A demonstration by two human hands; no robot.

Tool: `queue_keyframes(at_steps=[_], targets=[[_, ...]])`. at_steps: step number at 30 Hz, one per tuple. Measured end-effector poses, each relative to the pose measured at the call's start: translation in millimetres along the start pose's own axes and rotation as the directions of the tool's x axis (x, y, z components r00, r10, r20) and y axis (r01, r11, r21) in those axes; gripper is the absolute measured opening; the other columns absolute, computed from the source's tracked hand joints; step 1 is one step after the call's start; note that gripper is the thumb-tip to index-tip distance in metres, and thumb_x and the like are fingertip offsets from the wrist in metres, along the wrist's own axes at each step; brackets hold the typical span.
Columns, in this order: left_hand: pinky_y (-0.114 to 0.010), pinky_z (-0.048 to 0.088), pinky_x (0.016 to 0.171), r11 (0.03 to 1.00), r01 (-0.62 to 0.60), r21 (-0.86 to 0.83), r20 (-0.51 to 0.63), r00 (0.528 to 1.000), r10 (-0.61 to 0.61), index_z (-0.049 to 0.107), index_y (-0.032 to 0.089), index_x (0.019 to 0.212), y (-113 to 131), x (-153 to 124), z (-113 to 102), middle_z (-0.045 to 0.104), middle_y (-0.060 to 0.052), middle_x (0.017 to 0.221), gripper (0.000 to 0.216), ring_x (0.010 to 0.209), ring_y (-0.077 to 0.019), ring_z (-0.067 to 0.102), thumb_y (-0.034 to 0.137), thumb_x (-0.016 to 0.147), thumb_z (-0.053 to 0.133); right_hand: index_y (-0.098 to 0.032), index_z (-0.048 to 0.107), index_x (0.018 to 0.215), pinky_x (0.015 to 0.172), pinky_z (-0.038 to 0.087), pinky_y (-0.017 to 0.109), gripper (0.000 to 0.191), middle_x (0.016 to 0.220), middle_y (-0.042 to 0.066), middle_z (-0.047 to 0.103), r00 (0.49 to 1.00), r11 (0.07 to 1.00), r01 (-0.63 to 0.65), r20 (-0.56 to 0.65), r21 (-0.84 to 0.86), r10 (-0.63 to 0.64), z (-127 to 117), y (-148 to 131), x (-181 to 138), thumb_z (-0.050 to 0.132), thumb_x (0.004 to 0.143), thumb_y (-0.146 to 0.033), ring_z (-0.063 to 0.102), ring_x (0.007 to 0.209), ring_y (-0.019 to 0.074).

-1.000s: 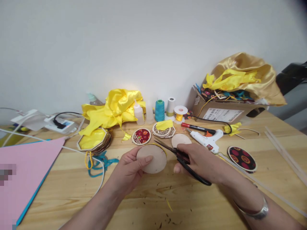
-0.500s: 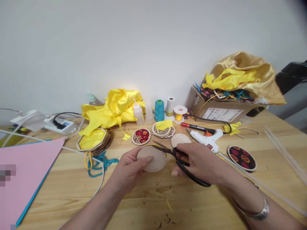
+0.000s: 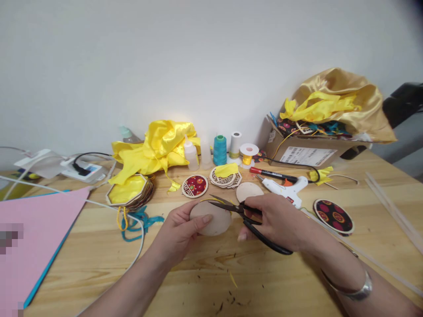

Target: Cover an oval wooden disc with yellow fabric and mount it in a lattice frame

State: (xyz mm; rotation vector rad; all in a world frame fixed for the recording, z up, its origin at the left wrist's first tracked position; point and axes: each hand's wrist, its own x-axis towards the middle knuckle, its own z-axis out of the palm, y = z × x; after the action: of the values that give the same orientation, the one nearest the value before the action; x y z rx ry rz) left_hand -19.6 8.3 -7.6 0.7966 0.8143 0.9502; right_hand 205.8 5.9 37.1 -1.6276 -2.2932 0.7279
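Note:
My left hand [image 3: 187, 226] pinches a pale round disc [image 3: 216, 222] by its left side, thumb on top and fingers beneath. A thin yellow edge of fabric shows along the disc's far rim. In my right hand [image 3: 277, 218] is a pair of black-handled scissors [image 3: 266, 237], its blades parted slightly and lying at that far rim. Just beyond them a second pale disc [image 3: 249, 192] rests on the table. A round ornament with red patterned fabric [image 3: 197, 186] and a small stack of wooden lattice pieces [image 3: 228, 179] lie behind the hands.
A white glue gun [image 3: 287, 189] and red-black marker [image 3: 272, 173] lie right of centre. Thread spools [image 3: 220, 150], bottles [image 3: 191, 154] and yellow satin [image 3: 158, 149] line the wall. A cardboard box [image 3: 304, 152] stands back right. White cables [image 3: 142, 229] and a pink sheet [image 3: 39, 237] are left.
Both hands, the disc and the scissors have barely shifted, a few pixels to the right. The scissor blades have closed a little along the disc's rim.

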Motion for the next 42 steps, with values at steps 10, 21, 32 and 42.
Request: queue_keyframes(at_steps=[10,21,32,42], targets=[[-0.027,0.054,0.074,0.999,-0.001,0.035,-0.020,1.000,0.002,0.071,0.016,0.097,2,0,2,0.076,-0.007,0.092,0.026,0.080,-0.0177,0.069,0.018,0.071,0.074,-0.019,0.052,0.058,0.047,0.022,0.024,0.027,0.055,-0.002,0.051,0.998,0.999,-0.029,0.051,0.018,0.028,-3,-1,1,0.061,0.073,-0.040,0.038,0.053,0.0108],[-0.027,0.053,0.077,0.999,-0.003,0.049,-0.023,1.000,0.004,0.071,0.016,0.097,1,-1,1,0.075,-0.006,0.088,0.028,0.080,-0.0175,0.068,0.019,0.070,0.075,-0.018,0.060,0.059,0.048,0.025,0.024,0.019,0.054,-0.002,0.055,0.996,0.998,-0.059,0.070,0.024,0.058,-5,2,1,0.060,0.072,-0.032,0.040,0.053,0.0106],[-0.027,0.053,0.075,0.998,-0.012,0.060,-0.048,0.999,0.015,0.072,0.017,0.094,2,-1,2,0.075,-0.005,0.085,0.027,0.077,-0.0170,0.068,0.020,0.068,0.077,-0.019,0.063,0.059,0.046,0.023,0.024,0.033,0.052,-0.003,0.047,0.996,0.996,-0.090,0.013,0.019,0.089,-6,3,4,0.066,0.069,-0.050,0.040,0.052,0.0110],[-0.027,0.053,0.077,0.999,-0.011,0.052,-0.019,1.000,0.012,0.071,0.017,0.096,3,-2,2,0.075,-0.005,0.087,0.026,0.078,-0.0166,0.068,0.020,0.071,0.075,-0.020,0.051,0.068,0.049,0.024,0.024,0.041,0.061,-0.002,0.051,0.997,0.996,-0.069,0.013,-0.049,0.070,-5,6,6,0.058,0.074,-0.060,0.041,0.055,0.0118]])
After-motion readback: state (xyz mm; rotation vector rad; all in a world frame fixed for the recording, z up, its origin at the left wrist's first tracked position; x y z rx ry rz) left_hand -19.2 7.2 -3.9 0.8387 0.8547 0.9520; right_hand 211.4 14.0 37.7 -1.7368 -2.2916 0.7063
